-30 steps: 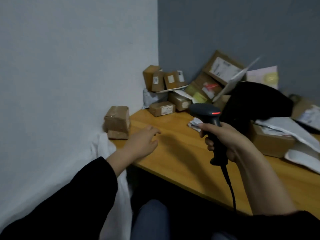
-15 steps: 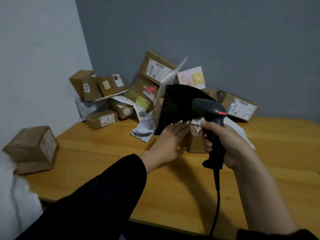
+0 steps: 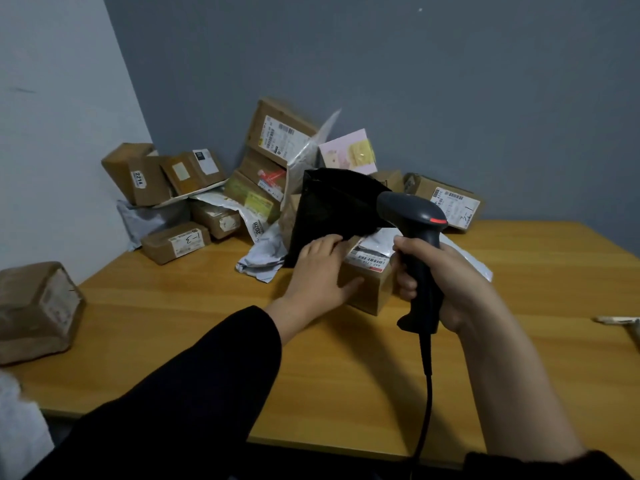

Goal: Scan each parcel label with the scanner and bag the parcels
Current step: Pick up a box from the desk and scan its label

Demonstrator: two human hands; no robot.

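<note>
My right hand [image 3: 440, 278] grips the handle of a black barcode scanner [image 3: 417, 244] with a red light, its cable hanging down off the table. My left hand [image 3: 320, 271] rests with straight fingers on a small cardboard parcel [image 3: 369, 289], its thumb against the box's front and its fingertips at the lower edge of a black plastic parcel [image 3: 332, 213] lying over it. A white label [image 3: 369, 259] shows on the box top. The scanner's head is just right of the black parcel, above the box.
A heap of several cardboard and plastic-wrapped parcels [image 3: 266, 174] fills the table's [image 3: 207, 323] back corner against the walls. A taped brown parcel [image 3: 38, 310] sits at the left edge. A labelled box [image 3: 446, 202] stands behind the scanner. A flat object [image 3: 620, 320] lies at far right.
My view swung right from the left wall to the pile. My left hand moved from the bare tabletop onto the small box under the black parcel. The scanner stays in my right hand.
</note>
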